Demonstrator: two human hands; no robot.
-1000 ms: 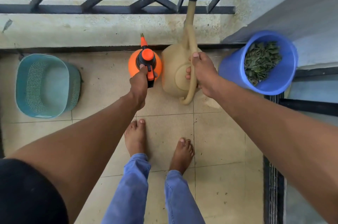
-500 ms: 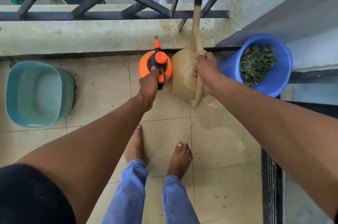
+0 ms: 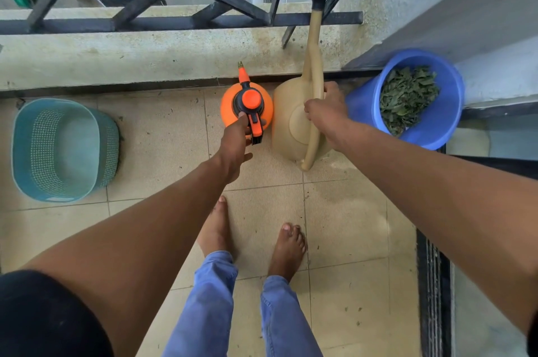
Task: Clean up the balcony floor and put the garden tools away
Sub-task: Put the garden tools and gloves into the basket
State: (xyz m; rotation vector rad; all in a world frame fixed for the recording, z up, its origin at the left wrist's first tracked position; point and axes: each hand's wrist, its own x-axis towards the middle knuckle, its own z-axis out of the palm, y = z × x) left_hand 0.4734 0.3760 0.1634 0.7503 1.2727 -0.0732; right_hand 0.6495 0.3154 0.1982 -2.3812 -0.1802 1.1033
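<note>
Head view, blue bucket (image 3: 436, 129) of leaves (image 3: 407, 94) (green), teal basket (image 3: 107, 141)

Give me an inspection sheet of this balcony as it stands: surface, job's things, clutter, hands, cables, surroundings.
Surface: beige tiled floor, stained, small bits of debris.
Job's things: orange sprayer and tan watering can side by side at the ledge; the can's spout points up through the railing.
Clutter: blue bucket holding green leaves; teal basket, nothing seen inside.
Hands: left hand grips the sprayer's handle; right hand grips the watering can's handle.
Cables: nothing seen.
Surroundings: concrete ledge, black metal railing, grey wall at right.
</note>
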